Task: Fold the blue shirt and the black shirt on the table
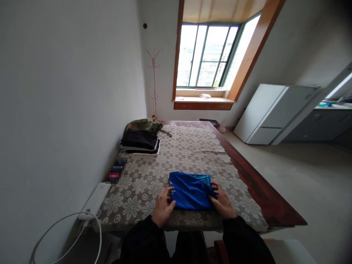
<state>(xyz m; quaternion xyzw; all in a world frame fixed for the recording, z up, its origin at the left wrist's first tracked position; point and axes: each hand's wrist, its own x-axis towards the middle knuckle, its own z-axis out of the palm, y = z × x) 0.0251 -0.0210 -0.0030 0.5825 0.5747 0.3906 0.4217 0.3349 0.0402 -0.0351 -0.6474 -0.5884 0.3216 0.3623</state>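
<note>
A folded blue shirt (189, 192) lies flat near the front edge of the table, with small white print along its left side and a lighter blue patch at its upper right. My left hand (164, 207) rests at the shirt's left edge, thumb and fingers apart, fingertips touching the fabric. At the right edge, my right hand (223, 202) has a raised fold of the cloth between its thumb and fingers. Dark sleeves cover both forearms.
A flowered cloth (189, 150) covers the dark red wooden table (271, 205). Folded clothes (140, 141) and a camouflage bag (144, 125) are stacked by the wall. A white power strip (95, 200) with a looped cable sits at left. A fridge (269, 113) stands beyond.
</note>
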